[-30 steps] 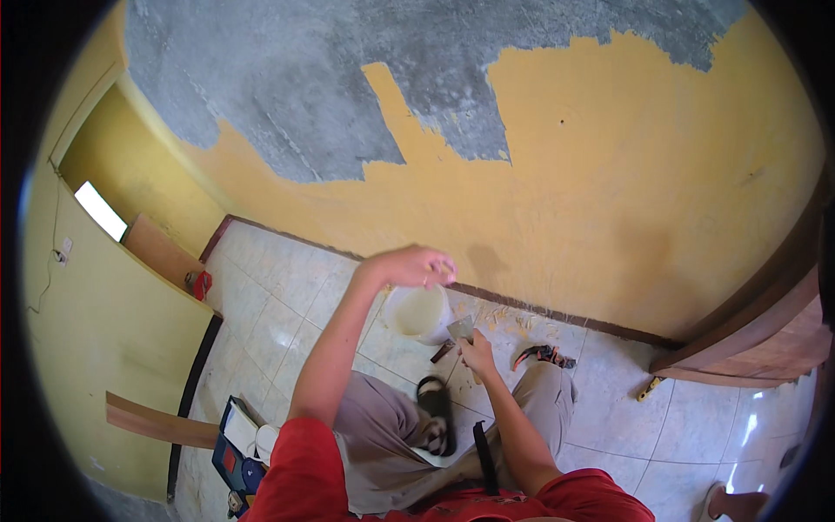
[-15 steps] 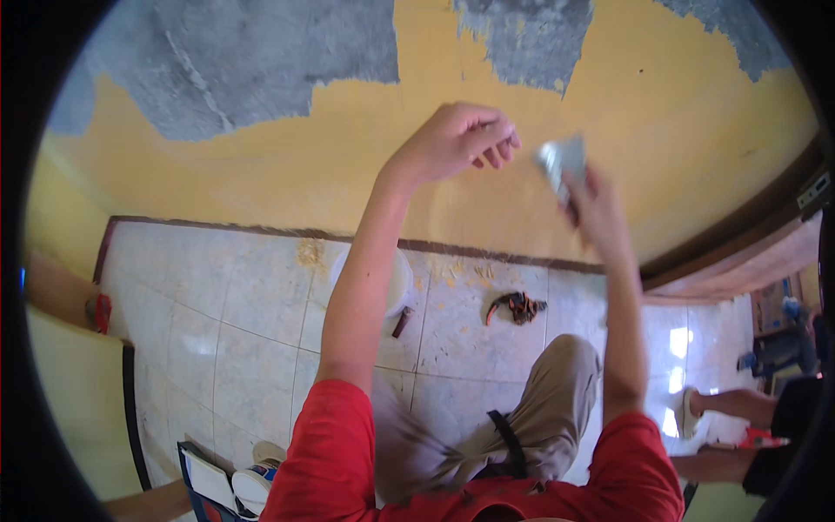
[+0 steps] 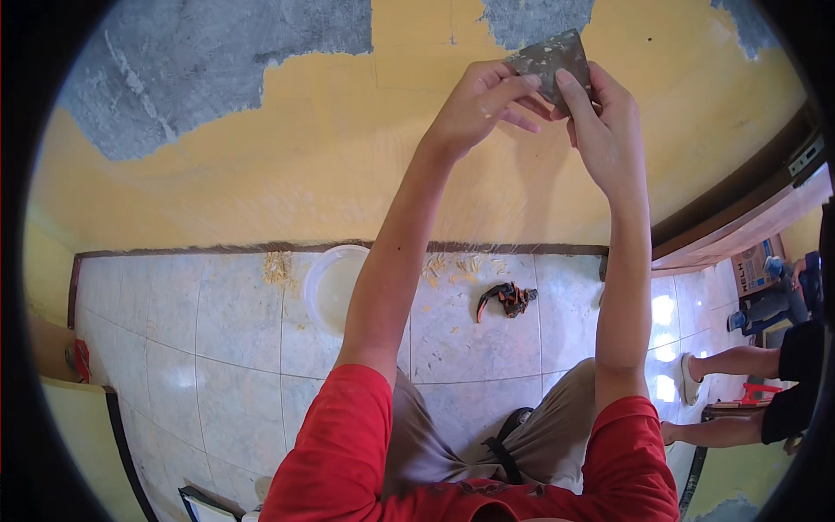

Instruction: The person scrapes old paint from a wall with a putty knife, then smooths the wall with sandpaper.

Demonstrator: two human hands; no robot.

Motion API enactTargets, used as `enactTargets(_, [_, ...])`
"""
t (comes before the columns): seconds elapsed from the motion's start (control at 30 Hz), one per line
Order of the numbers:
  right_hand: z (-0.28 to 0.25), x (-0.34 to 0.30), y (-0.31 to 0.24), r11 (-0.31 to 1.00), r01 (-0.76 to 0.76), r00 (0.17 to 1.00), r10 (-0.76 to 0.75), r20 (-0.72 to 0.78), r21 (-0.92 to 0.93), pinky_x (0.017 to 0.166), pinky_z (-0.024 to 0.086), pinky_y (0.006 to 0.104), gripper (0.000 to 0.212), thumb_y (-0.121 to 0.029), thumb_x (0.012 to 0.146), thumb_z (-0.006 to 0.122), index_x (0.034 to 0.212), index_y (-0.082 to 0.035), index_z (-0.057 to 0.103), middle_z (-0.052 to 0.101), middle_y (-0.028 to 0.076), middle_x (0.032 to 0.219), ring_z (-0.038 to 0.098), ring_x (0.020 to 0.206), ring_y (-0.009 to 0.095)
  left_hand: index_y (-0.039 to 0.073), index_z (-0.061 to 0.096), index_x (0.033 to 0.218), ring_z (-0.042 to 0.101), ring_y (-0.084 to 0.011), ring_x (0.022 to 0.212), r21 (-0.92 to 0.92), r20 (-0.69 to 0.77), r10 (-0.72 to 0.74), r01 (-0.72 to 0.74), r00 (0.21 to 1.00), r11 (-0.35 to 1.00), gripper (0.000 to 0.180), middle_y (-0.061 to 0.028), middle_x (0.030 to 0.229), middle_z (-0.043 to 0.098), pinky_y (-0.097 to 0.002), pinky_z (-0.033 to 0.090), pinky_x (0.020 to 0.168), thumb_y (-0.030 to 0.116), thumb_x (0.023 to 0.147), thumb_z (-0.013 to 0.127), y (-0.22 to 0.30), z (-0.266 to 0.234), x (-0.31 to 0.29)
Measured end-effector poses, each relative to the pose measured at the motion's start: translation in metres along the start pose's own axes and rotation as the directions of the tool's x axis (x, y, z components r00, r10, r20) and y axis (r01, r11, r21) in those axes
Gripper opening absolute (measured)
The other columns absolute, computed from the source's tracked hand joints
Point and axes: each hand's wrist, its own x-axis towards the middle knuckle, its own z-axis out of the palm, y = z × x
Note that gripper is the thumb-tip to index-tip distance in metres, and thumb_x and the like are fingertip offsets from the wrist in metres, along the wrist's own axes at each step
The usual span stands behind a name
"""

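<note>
A thin, dark, flat scraper plate [image 3: 552, 65], flecked with pale bits, is held up in front of the wall between both hands. My right hand [image 3: 606, 122] grips its right side, thumb across the near face. My left hand [image 3: 483, 104] pinches the left side near the lower corner, thumb on the face and its other fingers partly loose below. The wall [image 3: 339, 148] behind carries yellow paint, with bare grey patches [image 3: 217, 61] along the top where the coat is gone.
On the tiled floor stand a white round tub [image 3: 335, 291] and a black-and-orange bundle [image 3: 509, 300]. Paint flakes [image 3: 278, 268] lie along the wall base. A wooden door frame [image 3: 739, 200] rises at right. Another person's legs [image 3: 731, 365] show at far right.
My hands have come together and risen up the wall. The plate, earlier in my right hand alone, is now held by both. The view has shifted slightly.
</note>
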Motion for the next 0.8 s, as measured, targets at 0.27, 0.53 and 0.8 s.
enactTargets(0.27, [0.002,-0.015,0.028,0.978,-0.155,0.988,0.157,-0.003,0.138,0.051,0.039,0.0250,0.026,-0.024,0.095,0.057,0.093,0.001,0.063,0.061,0.005,0.066,0.050,0.055,0.008,-0.006,0.062,0.104,0.070,-0.0208,0.079,0.259,0.055,-0.095,0.077,0.994,0.963,0.024,-0.0148,0.087,0.069,-0.0281,0.058,0.068,0.015,0.093,0.060,0.004,-0.006,0.000])
enactTargets(0.53, [-0.008,-0.018,0.027,0.944,-0.217,0.976,0.214,0.037,0.249,0.048,0.037,0.0237,0.024,-0.023,0.095,0.057,0.093,0.001,0.062,0.059,0.003,0.064,0.046,0.052,0.005,-0.001,0.067,0.094,0.068,-0.0142,0.071,0.359,0.021,-0.115,0.100,0.993,0.928,0.028,-0.0081,0.082,0.070,-0.0262,0.055,0.061,0.027,0.091,0.065,-0.005,-0.002,-0.008])
enactTargets(0.8, [-0.030,-0.079,0.068,0.766,-0.546,0.836,0.478,0.269,0.338,0.048,0.038,0.0244,0.017,-0.015,0.094,0.059,0.087,0.001,0.057,0.058,0.002,0.063,0.048,0.052,0.006,0.000,0.066,0.102,0.065,-0.0134,0.072,0.238,-0.185,-0.265,0.305,0.946,0.922,0.027,-0.0049,0.078,0.064,-0.0252,0.055,0.059,0.025,0.093,0.063,0.005,0.006,-0.018])
